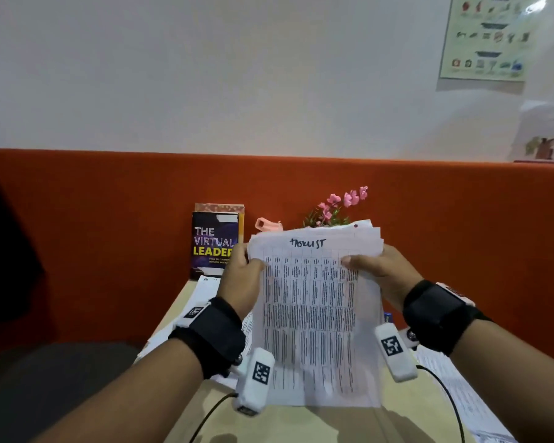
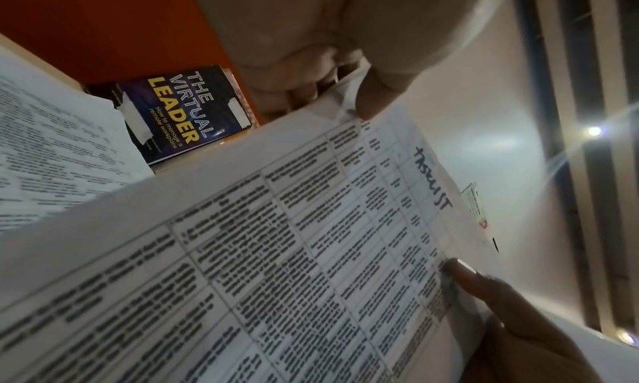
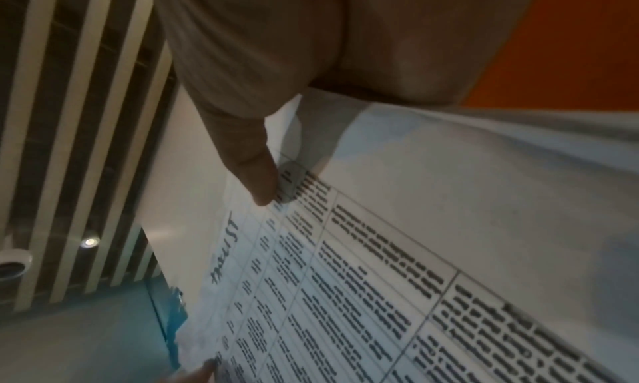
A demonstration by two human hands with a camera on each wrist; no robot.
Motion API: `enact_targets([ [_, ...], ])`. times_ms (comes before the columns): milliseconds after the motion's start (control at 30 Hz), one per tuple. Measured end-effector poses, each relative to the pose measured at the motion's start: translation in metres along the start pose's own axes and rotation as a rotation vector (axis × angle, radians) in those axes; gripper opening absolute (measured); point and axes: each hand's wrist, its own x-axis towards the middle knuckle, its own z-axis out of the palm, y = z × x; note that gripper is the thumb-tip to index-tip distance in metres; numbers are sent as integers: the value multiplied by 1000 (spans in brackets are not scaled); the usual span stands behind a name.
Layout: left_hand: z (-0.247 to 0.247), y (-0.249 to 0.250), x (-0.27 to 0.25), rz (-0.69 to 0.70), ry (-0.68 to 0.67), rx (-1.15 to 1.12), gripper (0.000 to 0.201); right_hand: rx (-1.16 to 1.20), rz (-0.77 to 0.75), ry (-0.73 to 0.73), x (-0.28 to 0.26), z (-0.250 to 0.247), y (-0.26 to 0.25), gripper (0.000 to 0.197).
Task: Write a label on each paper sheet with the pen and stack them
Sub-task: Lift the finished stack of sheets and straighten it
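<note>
I hold a stack of paper sheets point(image 1: 314, 302) upright over the desk, its bottom edge near the desk top. The front sheet is a printed table with a handwritten label "TASKLIST" at its top point(image 2: 432, 178). My left hand point(image 1: 242, 276) grips the stack's left edge, thumb on the front point(image 2: 375, 99). My right hand point(image 1: 381, 270) grips the right edge, thumb on the front point(image 3: 259, 175). The sheets' top edges are uneven. No pen is in view.
More printed sheets point(image 1: 205, 289) lie on the desk at the left, others at the right point(image 1: 454, 388). A book point(image 1: 215, 244), pink flowers point(image 1: 339, 206) and a pink object point(image 1: 266, 224) stand against the orange partition point(image 1: 109, 219). Wrist camera cables trail over the desk.
</note>
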Motion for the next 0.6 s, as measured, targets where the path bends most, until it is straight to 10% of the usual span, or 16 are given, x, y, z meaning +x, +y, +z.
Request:
enact_targets([
  [400,9,32,-3,420,177,155,13,191,-103,77,-2,7,-26,44],
  [600,15,-1,-10,113,64,34,10,207,43,64,-17,12,9,51],
])
